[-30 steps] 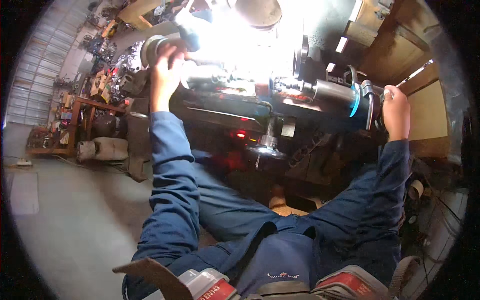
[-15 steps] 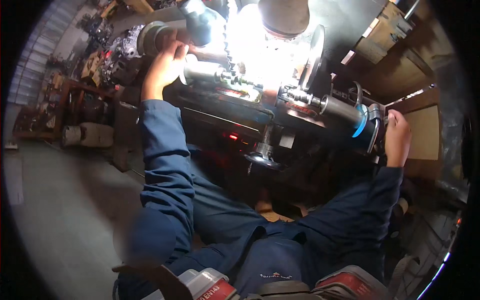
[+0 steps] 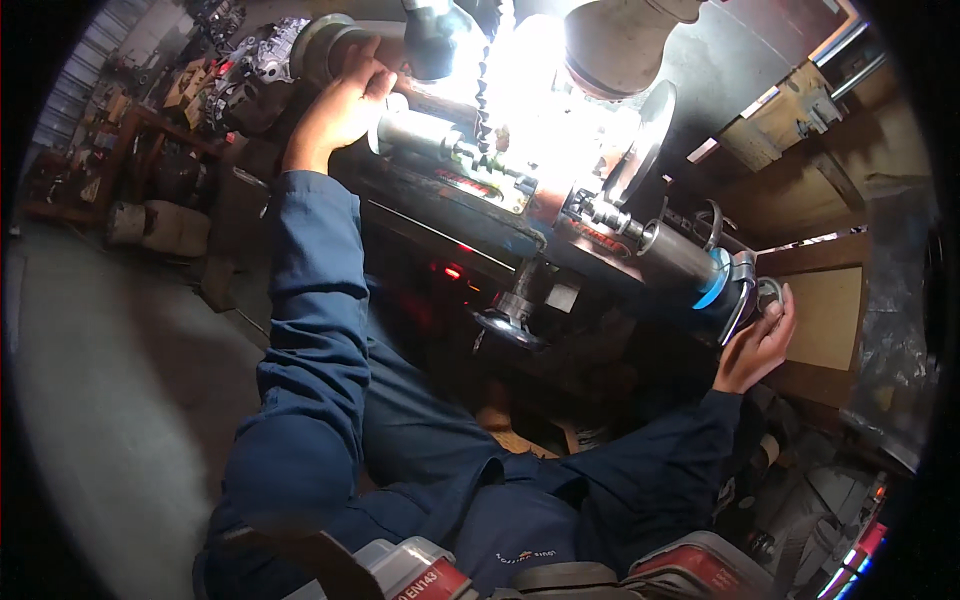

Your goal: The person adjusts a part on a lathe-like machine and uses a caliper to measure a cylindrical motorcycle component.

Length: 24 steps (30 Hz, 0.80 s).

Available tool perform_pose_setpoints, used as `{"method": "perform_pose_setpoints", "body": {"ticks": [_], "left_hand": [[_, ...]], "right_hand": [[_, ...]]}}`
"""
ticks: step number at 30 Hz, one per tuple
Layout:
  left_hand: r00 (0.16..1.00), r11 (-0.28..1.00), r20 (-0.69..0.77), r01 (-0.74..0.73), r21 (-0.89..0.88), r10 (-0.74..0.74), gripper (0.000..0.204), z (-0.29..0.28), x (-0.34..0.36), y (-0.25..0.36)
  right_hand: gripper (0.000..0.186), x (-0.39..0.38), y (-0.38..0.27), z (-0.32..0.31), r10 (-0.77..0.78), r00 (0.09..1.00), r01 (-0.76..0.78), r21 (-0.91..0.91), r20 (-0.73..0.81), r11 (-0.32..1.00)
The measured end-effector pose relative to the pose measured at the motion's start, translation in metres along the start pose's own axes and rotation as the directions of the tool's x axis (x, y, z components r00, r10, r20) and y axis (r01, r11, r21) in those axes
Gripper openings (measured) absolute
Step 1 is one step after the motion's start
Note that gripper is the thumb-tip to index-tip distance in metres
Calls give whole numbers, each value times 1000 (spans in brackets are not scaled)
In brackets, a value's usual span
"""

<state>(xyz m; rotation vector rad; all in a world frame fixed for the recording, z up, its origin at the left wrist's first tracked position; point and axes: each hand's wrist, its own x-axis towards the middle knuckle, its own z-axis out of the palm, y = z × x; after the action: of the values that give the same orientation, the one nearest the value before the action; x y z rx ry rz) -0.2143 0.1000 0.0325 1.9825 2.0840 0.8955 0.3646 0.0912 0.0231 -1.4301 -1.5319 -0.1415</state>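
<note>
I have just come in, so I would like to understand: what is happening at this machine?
A person in dark blue clothing is at a metal machine. The left hand reaches to its left end, beside a silver cylinder; whether it grips anything is unclear. The right hand is at a small metal wheel on the right end. Strong light glares over the middle, and the handwheel in front is untouched.

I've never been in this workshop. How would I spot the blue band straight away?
Find the long machine across the upper middle and follow it to its right end, near the person's right hand. There, a thick grey metal cylinder carries the blue band at its right end. Its bright blue sets it apart from the grey metal beside it.
</note>
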Motion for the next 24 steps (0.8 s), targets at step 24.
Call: {"method": "perform_pose_setpoints", "body": {"ticks": [24], "left_hand": [[1000,999,-1,31,30,-31,62,-5,-2,10]], "right_hand": [[33,36,-6,-4,164,920,-72,-257,356,964]]}}
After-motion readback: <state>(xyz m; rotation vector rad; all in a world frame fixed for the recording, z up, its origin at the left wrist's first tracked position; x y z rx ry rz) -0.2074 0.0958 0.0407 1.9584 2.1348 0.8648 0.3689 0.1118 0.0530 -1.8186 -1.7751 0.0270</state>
